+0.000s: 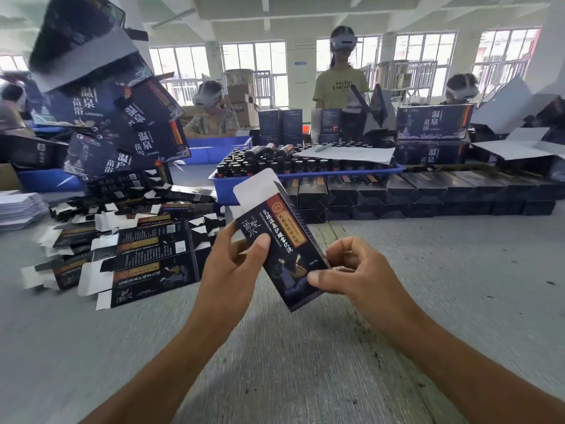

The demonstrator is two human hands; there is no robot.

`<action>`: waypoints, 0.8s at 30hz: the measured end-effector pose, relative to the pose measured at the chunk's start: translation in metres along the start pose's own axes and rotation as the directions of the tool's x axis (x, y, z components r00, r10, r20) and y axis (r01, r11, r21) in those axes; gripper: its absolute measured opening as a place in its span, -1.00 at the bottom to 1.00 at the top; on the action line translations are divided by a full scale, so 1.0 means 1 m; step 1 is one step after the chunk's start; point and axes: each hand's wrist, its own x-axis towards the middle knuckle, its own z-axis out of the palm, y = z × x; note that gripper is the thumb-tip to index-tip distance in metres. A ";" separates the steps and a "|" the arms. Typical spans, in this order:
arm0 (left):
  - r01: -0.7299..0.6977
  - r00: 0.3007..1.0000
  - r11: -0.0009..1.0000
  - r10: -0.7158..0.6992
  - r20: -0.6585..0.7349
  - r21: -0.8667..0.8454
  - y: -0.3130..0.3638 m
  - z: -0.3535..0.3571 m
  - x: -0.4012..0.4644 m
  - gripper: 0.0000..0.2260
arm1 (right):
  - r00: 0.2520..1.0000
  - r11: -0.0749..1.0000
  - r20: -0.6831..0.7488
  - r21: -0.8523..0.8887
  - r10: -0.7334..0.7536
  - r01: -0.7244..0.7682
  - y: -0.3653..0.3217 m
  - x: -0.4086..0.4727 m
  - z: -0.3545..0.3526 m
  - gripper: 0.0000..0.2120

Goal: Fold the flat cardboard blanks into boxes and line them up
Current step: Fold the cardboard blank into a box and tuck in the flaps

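Left hand (232,264) and right hand (345,270) both grip a dark printed cardboard box (281,240) mid-fold above the grey table (428,301). Finished row (412,191) along the far edge, messy heap of flat dark blanks (137,249) left still waiting.

Hiding the lower end of the dark carton (281,240) behind the right hand (351,270). Covering part of its near edge with the left hand (232,267). Running off the frame's left edge: white sheet stack (18,209). Blurring beyond reading: small print on flat blanks (146,255).
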 end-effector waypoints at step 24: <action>-0.247 0.958 0.966 0.232 0.167 0.080 0.022 0.002 -0.013 -0.77 | 0.942 0.943 -0.058 0.016 -0.330 0.331 -0.023 -0.006 -0.003 -0.77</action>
